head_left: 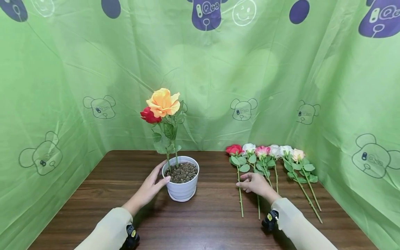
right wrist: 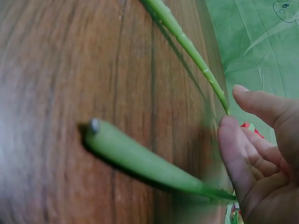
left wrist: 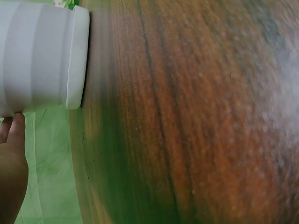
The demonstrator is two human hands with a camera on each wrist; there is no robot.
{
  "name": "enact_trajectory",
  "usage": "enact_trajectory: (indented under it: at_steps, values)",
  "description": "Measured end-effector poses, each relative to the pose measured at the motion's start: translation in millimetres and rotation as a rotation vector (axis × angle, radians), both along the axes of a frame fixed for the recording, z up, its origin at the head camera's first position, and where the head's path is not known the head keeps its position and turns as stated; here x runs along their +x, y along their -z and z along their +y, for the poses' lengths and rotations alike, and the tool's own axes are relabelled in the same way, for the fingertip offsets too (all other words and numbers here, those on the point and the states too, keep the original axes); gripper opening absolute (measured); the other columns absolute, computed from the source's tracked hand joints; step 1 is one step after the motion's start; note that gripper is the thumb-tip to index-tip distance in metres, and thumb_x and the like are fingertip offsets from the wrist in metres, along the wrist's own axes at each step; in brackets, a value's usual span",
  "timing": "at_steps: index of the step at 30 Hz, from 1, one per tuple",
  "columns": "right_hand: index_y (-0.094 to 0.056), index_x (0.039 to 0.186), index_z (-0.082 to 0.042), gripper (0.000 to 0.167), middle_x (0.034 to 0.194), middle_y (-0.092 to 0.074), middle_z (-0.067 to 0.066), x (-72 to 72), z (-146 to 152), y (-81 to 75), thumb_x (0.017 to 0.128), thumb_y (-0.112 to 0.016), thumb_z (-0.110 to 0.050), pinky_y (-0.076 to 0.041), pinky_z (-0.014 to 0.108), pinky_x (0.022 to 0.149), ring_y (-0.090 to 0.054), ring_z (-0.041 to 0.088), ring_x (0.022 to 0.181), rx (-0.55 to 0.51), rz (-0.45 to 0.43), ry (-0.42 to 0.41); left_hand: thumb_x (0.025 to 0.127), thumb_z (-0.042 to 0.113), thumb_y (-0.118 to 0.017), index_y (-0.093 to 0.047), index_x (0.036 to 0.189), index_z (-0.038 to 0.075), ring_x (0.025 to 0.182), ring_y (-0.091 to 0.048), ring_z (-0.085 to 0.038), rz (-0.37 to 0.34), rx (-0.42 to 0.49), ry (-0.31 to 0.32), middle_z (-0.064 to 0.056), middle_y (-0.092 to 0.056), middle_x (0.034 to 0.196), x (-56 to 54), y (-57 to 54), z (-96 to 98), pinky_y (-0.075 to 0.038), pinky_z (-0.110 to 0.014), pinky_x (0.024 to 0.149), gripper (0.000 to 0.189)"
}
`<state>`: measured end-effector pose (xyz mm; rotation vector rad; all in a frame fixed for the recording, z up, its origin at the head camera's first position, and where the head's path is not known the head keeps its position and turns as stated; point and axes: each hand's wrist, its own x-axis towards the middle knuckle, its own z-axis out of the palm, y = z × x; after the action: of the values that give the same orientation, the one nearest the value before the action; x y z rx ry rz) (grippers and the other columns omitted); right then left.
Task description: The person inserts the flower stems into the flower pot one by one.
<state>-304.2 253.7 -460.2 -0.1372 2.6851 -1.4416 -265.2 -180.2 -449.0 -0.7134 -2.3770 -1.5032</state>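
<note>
Red rose (head_left: 241,160) lies at the right hand (head_left: 256,184), thumb and forefinger slightly apart by its stem (head_left: 241,204); bloom (head_left: 234,149) points forward beyond that hand, long axis nearly front-to-back. Left hand (head_left: 152,183) grips the pot (head_left: 183,189).

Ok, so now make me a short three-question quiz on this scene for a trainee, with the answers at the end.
1. How many flowers stand upright in the white pot?

2. True or false: the left hand is lifted clear of the pot.

3. Of the flowers lying on the table, which one's stem is the right hand reaching around?
A) the peach rose
B) the lying red rose
C) the pink rose

Key:
1. Two: an orange rose and a potted red rose.
2. False; it touches the pot's side, thumb at the rim.
3. B
</note>
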Motion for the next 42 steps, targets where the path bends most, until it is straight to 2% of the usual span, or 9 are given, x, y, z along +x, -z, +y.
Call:
enact_trajectory:
  at_steps: [7, 17, 22, 31, 42]
  values:
    - [-0.061, 0.121, 0.011, 0.047, 0.076, -0.068, 0.011, -0.4, -5.1, 3.7, 0.088, -0.079, -0.017, -0.059, 0.034, 0.060, -0.068, 0.022, 0.064, 0.013, -0.065, 0.026, 0.101, 0.023, -0.061, -0.030, 0.157, 0.013, 0.142, -0.034, -0.034, 0.004, -0.018, -0.013, -0.016, -0.037, 0.156, 0.1, 0.0, -0.1, -0.024, -0.056, 0.114, 0.065]
    - [-0.065, 0.113, 0.011, 0.034, 0.078, -0.071, 0.012, 3.3, -8.4, 0.9, 0.089, -0.076, -0.010, -0.060, 0.036, 0.062, -0.070, 0.023, 0.068, -0.043, -0.094, 0.053, 0.101, 0.023, -0.060, -0.030, 0.157, 0.012, 0.142, -0.034, -0.036, 0.008, -0.016, -0.004, -0.017, -0.037, 0.155, 0.4, -1.0, 0.8, -0.025, -0.059, 0.114, 0.065]
    - [-0.066, 0.105, 0.011, 0.025, 0.084, -0.073, 0.015, 2.3, -6.2, 1.5, 0.090, -0.073, -0.008, -0.061, 0.036, 0.063, -0.070, 0.024, 0.068, -0.068, -0.087, 0.023, 0.101, 0.024, -0.060, -0.030, 0.157, 0.012, 0.142, -0.033, -0.035, 0.002, -0.021, -0.012, -0.017, -0.036, 0.156, -0.2, -0.1, 0.3, -0.024, -0.057, 0.114, 0.065]
    - [-0.064, 0.104, 0.010, 0.024, 0.087, -0.074, 0.015, 0.1, -4.1, -4.7, 0.092, -0.071, -0.009, -0.060, 0.035, 0.064, -0.069, 0.022, 0.068, -0.091, -0.061, -0.051, 0.101, 0.025, -0.060, -0.029, 0.158, 0.011, 0.143, -0.031, -0.034, -0.004, -0.021, -0.012, -0.016, -0.035, 0.157, -0.2, -0.4, 0.3, -0.022, -0.057, 0.115, 0.065]
    - [-0.061, 0.106, 0.007, 0.028, 0.084, -0.070, 0.015, -1.9, -8.7, -18.0, 0.090, -0.075, -0.012, -0.061, 0.039, 0.066, -0.070, 0.025, 0.071, -0.096, -0.039, -0.017, 0.101, 0.024, -0.061, -0.028, 0.157, 0.007, 0.143, -0.031, -0.036, -0.014, -0.016, -0.016, -0.018, -0.035, 0.157, 2.1, -2.5, 0.5, -0.022, -0.058, 0.114, 0.067]
